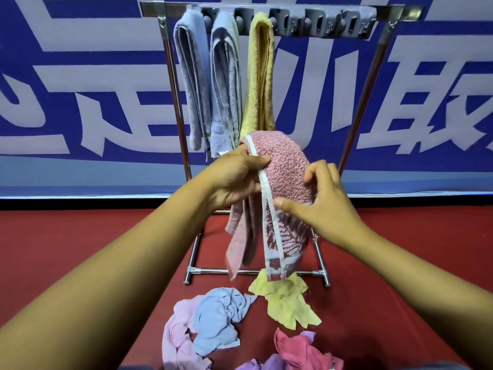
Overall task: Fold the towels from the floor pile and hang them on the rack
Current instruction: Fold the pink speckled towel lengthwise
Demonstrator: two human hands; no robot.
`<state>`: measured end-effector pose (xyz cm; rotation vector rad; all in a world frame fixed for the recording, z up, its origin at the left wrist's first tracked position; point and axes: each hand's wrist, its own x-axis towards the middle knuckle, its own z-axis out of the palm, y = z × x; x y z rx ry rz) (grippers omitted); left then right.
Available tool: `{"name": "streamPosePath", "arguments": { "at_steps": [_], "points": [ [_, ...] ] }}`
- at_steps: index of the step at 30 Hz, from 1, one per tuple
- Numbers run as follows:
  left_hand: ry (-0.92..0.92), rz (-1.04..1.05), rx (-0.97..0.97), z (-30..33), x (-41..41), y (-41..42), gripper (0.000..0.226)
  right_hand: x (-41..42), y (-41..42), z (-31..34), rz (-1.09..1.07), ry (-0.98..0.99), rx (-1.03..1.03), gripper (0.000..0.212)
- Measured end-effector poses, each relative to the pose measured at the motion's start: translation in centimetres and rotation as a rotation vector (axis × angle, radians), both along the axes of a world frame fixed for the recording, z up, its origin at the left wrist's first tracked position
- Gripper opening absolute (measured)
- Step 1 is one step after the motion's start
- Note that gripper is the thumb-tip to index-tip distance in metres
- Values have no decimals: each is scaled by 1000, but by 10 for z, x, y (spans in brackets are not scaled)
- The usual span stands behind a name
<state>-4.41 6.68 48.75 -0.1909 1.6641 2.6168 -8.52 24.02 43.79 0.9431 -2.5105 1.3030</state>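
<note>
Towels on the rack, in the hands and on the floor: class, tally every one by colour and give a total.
Blue, 3: hanging, hanging, floor
Yellow, 2: hanging, floor
Pink, 3: speckled one held by left hand and right hand at, pale floor one, deep pink floor one
Purple, 1: floor
Total: 9

Pink towel (282, 166) hangs folded before rack (170, 84) bearing three towels.
</note>
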Motion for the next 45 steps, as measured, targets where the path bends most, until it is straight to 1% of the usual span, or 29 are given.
{"name": "streamPosePath", "arguments": {
  "at_steps": [2,5,11,14,18,21,24,27,29,32,33,34,36,38,39,40,42,43,44,45],
  "points": [
    [5,29,-5,1,1,0,43,6,-4,-4,-17,66,67,62],
    [11,33,1,2,3,-2,42,7,-10,-7,-32,123,118,61],
    [37,18,-74,-1,4,-7,48,7,-17,-10,-89,155,110,50],
    [50,31,-107,-1,3,-8,58,8,-18,-15,-105,196,106,37],
    [57,23,-155,-2,4,-10,70,5,-15,-17,-19,66,47,18],
    [68,31,-191,-5,4,-10,70,4,-12,-17,12,21,-1,18],
    [66,69,-253,-8,2,-10,64,6,-10,-15,30,50,-33,20],
    [87,131,-285,-10,0,-8,56,10,-9,-13,110,119,-5,18],
    [119,161,-279,-12,-2,-7,57,13,-8,-12,209,162,45,12],
    [123,164,-267,-11,-1,-5,61,13,-6,-14,347,240,181,9],
    [110,161,-269,-11,-1,-5,60,12,-5,-16,368,235,185,9],
    [102,155,-270,-10,0,-6,59,12,-5,-16,364,202,140,9],
    [95,138,-262,-8,2,-9,58,7,-4,-17,258,64,-70,5],
    [95,115,-246,-6,5,-12,60,-4,-5,-16,94,-110,-278,23],
    [98,104,-244,-5,6,-14,62,-10,-5,-14,57,-217,-341,30],
    [104,90,-243,-4,6,-15,65,-15,-5,-12,71,-333,-367,35],
    [102,49,-196,-1,7,-18,65,-21,-5,-11,195,-575,-360,50],
    [87,19,-142,2,7,-19,58,-23,-4,-11,259,-677,-354,55],
    [70,-18,-86,4,8,-19,45,-23,-3,-11,313,-742,-353,58],
    [53,-52,-44,7,9,-20,32,-23,-1,-12,353,-771,-346,58]
  ]
}}
